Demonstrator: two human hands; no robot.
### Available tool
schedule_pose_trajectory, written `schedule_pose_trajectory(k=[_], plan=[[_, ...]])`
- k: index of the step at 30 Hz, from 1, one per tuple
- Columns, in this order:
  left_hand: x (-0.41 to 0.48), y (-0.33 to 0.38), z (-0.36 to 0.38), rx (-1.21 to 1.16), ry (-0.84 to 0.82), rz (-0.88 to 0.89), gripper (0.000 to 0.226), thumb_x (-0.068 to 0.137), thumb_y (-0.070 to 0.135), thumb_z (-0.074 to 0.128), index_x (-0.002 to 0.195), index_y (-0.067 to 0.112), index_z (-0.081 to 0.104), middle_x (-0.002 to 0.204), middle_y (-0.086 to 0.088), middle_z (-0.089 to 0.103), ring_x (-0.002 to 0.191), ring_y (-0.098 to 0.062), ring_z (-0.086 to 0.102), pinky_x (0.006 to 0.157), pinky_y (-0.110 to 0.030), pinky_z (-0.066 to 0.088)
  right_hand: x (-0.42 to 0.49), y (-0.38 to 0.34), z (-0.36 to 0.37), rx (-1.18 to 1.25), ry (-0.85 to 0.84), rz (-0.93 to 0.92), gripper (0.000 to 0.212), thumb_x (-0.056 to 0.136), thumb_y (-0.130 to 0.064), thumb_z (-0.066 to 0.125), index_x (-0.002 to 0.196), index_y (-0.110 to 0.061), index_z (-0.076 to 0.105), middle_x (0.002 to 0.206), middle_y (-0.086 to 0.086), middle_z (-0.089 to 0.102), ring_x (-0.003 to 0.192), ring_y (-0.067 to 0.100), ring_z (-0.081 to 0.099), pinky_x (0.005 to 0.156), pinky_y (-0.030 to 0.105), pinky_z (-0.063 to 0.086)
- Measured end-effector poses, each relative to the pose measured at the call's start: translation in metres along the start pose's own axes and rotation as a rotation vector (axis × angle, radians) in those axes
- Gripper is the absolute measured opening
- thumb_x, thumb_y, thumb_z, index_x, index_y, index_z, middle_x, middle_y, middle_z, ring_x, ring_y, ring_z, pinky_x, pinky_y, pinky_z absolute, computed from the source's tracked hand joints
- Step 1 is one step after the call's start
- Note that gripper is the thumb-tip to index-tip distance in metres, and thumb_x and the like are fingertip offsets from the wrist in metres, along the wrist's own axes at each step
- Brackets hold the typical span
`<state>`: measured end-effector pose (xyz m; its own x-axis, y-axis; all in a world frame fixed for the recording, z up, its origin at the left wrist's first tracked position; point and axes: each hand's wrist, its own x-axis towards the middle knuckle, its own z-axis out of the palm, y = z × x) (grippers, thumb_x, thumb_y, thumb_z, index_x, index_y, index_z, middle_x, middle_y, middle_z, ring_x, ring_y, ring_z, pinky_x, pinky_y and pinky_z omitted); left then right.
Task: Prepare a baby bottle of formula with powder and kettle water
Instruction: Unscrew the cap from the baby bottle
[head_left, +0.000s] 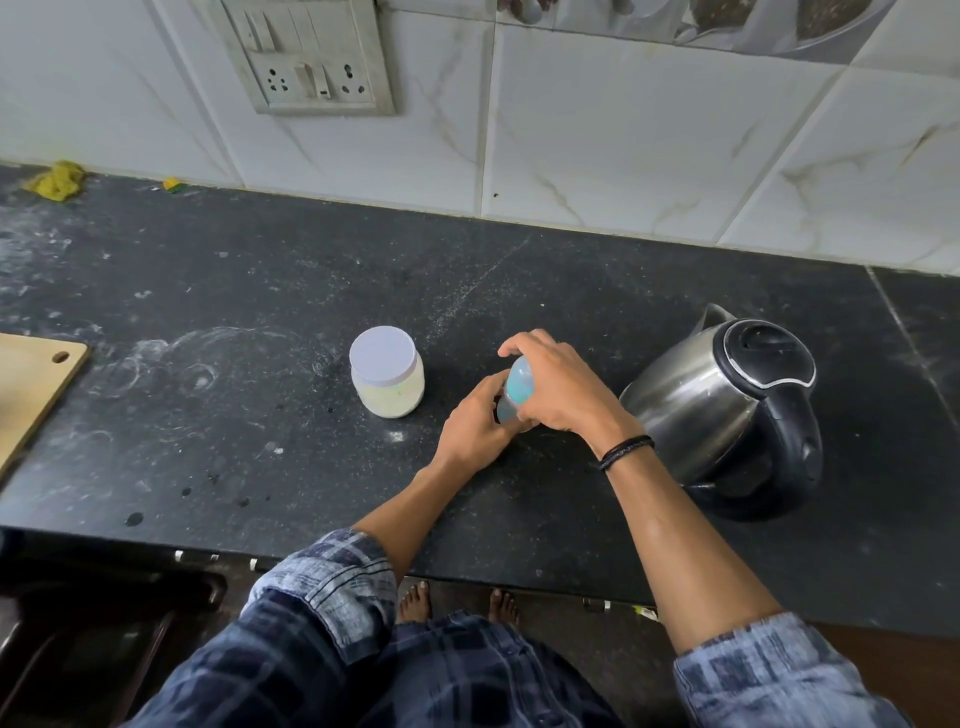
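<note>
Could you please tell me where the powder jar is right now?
In the head view, the powder jar stands lid-on near the middle of the counter, just left of the baby bottle held by the left hand and right hand.

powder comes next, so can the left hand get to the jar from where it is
Probably yes: only bare counter lies between the left hand and the jar, but it must first release the bottle it grips.
</note>
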<state>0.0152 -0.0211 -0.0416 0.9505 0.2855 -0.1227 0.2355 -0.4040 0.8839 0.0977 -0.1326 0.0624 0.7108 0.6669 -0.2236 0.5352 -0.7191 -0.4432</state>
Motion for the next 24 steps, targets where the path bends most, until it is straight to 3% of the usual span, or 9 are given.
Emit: schedule_pose_trajectory(k=[4,8,11,14,17,20,24], plan=[[-0.0013,-0.0005,-0.0008,-0.001,0.015,-0.003,0.067,0.072,0.069,0.066,0.133,0.054,0.044,0.124,0.032,0.055,0.111,-0.001,0.058,0.095,-0.038,0.054,-0.0016,0.0002,0.0032,-0.006,0.131,0.079,0.055,0.086,-0.037,0.084,0.131,-0.021,0.057,0.132,-0.001,0.052,0.113,0.022,0.056,0.081,0.034,0.047],[0.0006,-0.0015,0.0006,-0.001,0.005,-0.001,0.068,0.077,0.063,0.07,0.139,0.044,0.048,0.133,0.023,0.06,0.117,-0.006,0.059,0.101,-0.041,0.053,-0.0022,-0.004,0.0042,-0.033,0.13,0.08,0.041,0.088,-0.02,0.08,0.123,-0.018,0.061,0.124,0.002,0.058,0.108,0.024,0.063,0.079,0.037,0.056],[0.0045,-0.0041,0.0012,0.014,-0.001,-0.001,0.067,0.085,0.048,0.077,0.143,0.033,0.049,0.137,0.011,0.062,0.121,-0.012,0.06,0.103,-0.045,0.053,-0.0003,-0.0036,-0.0008,-0.05,0.028,0.03,0.048,0.083,-0.007,0.081,0.122,-0.022,0.059,0.129,-0.003,0.055,0.112,0.021,0.058,0.083,0.035,0.055],[0.0024,-0.0025,-0.0008,0.016,0.008,-0.005,0.069,0.081,0.054,0.075,0.142,0.034,0.049,0.135,0.012,0.062,0.116,-0.011,0.061,0.097,-0.043,0.055,0.0003,-0.0008,-0.0021,-0.051,0.004,0.006,0.063,0.079,-0.019,0.088,0.133,-0.027,0.055,0.134,-0.005,0.047,0.11,0.017,0.05,0.078,0.034,0.047],[-0.0003,-0.0005,-0.0017,0.012,0.012,0.008,0.07,0.077,0.062,0.069,0.14,0.04,0.049,0.134,0.017,0.061,0.113,-0.007,0.059,0.093,-0.039,0.053,-0.0013,-0.0025,-0.0001,-0.06,0.116,0.053,0.059,0.082,-0.04,0.086,0.131,-0.027,0.055,0.128,-0.004,0.049,0.103,0.017,0.052,0.075,0.037,0.048],[0.0007,-0.0023,-0.0002,0.018,0.01,0.008,0.067,0.081,0.055,0.073,0.142,0.04,0.048,0.137,0.017,0.06,0.117,-0.009,0.06,0.099,-0.044,0.054,-0.0012,-0.0035,0.0031,-0.081,0.123,0.057,0.046,0.088,-0.027,0.081,0.127,-0.025,0.057,0.127,-0.003,0.057,0.11,0.021,0.059,0.078,0.036,0.052],[0.0015,-0.0026,0.0003,0.028,0.006,0.006,0.071,0.079,0.059,0.072,0.143,0.039,0.047,0.136,0.015,0.061,0.117,-0.011,0.061,0.099,-0.044,0.054,0.0012,-0.0008,0.0003,0.0,0.005,0.016,0.07,0.083,-0.003,0.08,0.142,-0.026,0.05,0.142,-0.001,0.053,0.125,0.023,0.052,0.088,0.037,0.052]])
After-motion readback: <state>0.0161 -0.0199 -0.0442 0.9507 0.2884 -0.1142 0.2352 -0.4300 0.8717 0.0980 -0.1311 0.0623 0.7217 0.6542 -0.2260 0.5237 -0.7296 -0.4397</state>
